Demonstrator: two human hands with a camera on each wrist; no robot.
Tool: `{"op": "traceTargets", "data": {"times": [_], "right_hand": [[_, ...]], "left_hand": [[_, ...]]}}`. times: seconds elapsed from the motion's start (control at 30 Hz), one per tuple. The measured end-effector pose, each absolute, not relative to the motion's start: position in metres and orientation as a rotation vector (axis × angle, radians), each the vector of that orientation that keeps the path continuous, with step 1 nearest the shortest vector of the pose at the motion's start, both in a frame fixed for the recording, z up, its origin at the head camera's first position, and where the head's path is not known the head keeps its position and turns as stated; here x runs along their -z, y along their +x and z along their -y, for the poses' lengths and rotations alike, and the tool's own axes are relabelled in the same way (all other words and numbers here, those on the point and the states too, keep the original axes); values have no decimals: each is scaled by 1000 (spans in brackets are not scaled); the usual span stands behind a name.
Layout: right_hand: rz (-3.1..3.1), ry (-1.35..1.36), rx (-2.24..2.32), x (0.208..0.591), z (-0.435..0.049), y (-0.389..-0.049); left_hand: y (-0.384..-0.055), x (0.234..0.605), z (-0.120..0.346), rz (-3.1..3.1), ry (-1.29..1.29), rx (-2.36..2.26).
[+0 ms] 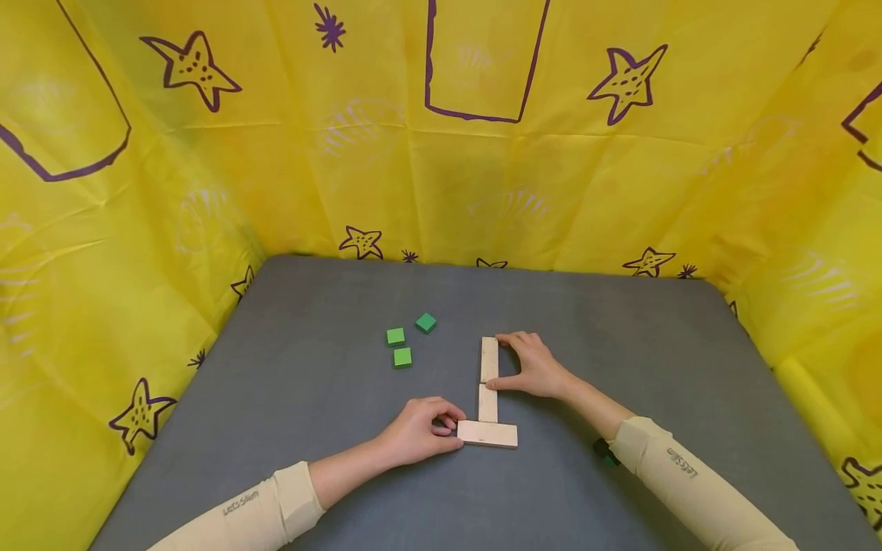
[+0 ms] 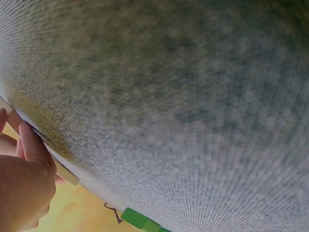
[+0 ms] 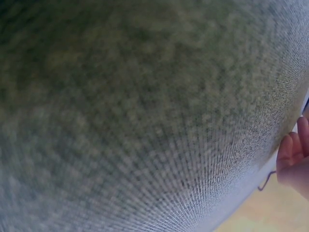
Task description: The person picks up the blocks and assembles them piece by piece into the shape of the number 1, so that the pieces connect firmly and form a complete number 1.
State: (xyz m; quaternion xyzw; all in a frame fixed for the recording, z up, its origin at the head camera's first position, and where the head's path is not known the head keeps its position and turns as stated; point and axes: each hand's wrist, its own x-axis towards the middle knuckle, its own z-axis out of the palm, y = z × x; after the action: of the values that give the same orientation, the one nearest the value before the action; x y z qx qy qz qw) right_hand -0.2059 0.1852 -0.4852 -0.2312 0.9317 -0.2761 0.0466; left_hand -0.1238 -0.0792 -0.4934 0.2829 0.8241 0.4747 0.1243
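Three pale wooden blocks lie on the grey table in the head view. A crosswise block (image 1: 487, 434) is nearest me; from its far side a middle block (image 1: 488, 404) and a far block (image 1: 489, 360) run away end to end. My left hand (image 1: 422, 432) pinches the crosswise block's left end between thumb and fingers. Thumb and fingers of my right hand (image 1: 539, 367) span the far block from its near end to its far end. The left wrist view has the left hand (image 2: 26, 179) at its edge; part of the right hand (image 3: 294, 159) shows in the right wrist view.
Left of the wooden blocks sit two light green blocks (image 1: 396, 337) and a darker green block (image 1: 426, 323). A small dark object (image 1: 606, 451) is partly hidden by the right sleeve. Yellow patterned cloth (image 1: 441, 191) hangs behind and beside the grey table (image 1: 331, 329).
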Motion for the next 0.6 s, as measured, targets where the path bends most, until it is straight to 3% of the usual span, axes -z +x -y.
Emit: {"op": "traceTargets", "data": {"times": [0.6], "right_hand": [[-2850,-731,838,486,-186,-205]], "left_hand": [[-124,492,79,-2412,816,-1369]]}}
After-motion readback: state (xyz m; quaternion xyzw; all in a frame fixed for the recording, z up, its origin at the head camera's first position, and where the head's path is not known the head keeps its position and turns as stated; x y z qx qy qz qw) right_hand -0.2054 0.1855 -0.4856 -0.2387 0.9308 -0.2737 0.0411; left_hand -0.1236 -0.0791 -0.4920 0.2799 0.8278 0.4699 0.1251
